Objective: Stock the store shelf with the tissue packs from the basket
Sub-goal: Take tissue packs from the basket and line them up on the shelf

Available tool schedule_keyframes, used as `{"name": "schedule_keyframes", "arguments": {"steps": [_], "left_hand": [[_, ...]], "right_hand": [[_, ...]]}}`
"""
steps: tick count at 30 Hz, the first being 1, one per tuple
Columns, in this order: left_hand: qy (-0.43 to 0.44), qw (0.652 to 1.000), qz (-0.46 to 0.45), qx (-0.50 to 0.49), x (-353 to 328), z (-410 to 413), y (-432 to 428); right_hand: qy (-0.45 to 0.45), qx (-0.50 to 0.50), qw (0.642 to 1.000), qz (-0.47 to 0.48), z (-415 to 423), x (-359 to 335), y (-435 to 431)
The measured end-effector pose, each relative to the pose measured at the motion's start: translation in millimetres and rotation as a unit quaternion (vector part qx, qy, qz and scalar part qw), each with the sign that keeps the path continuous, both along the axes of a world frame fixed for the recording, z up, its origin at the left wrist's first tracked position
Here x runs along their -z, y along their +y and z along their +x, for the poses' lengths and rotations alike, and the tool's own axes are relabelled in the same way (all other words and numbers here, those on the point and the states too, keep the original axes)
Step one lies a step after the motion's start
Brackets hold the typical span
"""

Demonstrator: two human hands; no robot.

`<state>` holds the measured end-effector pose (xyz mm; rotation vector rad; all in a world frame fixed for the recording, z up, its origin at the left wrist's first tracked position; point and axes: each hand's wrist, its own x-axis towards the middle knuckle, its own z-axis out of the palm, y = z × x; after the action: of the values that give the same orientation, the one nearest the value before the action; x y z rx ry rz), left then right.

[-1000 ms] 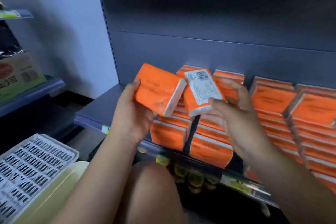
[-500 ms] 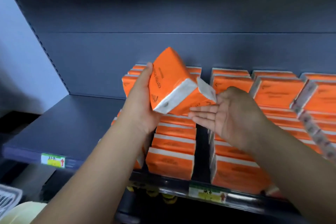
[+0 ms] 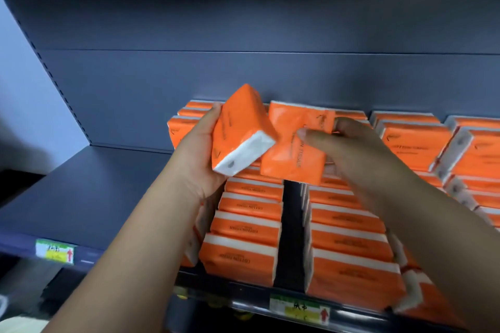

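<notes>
1. The left hand (image 3: 197,159) is a little left of the frame's centre. Its thumb (image 3: 213,116) lies along the left side of the first tissue pack (image 3: 238,130). The other fingers are hidden behind the pack, so the hand clamps it from both sides.
2. This first tissue pack is orange and tilted, with its white end turned to the lower right of the frame. It is held in the air above the left row.
3. The right hand (image 3: 351,149) is just right of centre and somewhat blurred. One of its fingers (image 3: 305,134) lies across the orange face of the second tissue pack (image 3: 295,149) and another curls over the far edge, so the hand grips this pack.
4. The second tissue pack is at the centre, over the dark gap (image 3: 290,224) between two rows. The white corner of the first pack overlaps it; I cannot tell if they really touch.
5. Below and behind the hands, stocked packs (image 3: 249,224) lie in rows from the centre to the right edge of the frame.
6. The rows rest on the dark shelf (image 3: 94,192), whose bare part is at the left. Its front edge carries a price tag (image 3: 55,250) at the lower left and a second one at bottom centre. The grey back panel (image 3: 243,76) fills the upper part.
</notes>
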<state>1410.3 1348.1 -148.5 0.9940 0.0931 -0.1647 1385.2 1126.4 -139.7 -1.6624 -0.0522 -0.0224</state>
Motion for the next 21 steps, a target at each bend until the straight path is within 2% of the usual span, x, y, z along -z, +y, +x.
{"name": "schedule_keyframes", "arguments": {"steps": [5,7,10,12,17,19,21], "left_hand": [[-0.064,0.997,0.045,0.0,4.2,-0.9,10.4],[-0.112,0.99,0.07,-0.045,1.7,0.5,8.3],[-0.208,0.951,0.156,-0.164,2.0,8.4,8.8],[-0.269,0.922,0.211,-0.181,3.2,10.5,10.4],[-0.373,0.826,0.399,-0.14,5.4,23.6,7.8],[-0.387,0.764,0.505,-0.108,11.6,29.0,2.7],[-0.397,0.686,0.603,-0.092,16.3,30.0,-3.1]], "right_hand": [[-0.029,0.058,0.996,-0.053,2.7,-4.1,-11.6],[-0.039,0.079,0.993,-0.075,3.4,-4.7,-15.7],[-0.06,0.114,0.988,-0.087,5.8,-3.6,-23.6],[-0.067,0.138,0.982,-0.109,8.4,-2.8,-28.8],[-0.1,0.191,0.954,-0.207,13.0,0.7,-41.9],[-0.116,0.206,0.942,-0.24,12.4,2.9,-46.2],[-0.122,0.202,0.936,-0.26,12.4,5.7,-49.0]]}}
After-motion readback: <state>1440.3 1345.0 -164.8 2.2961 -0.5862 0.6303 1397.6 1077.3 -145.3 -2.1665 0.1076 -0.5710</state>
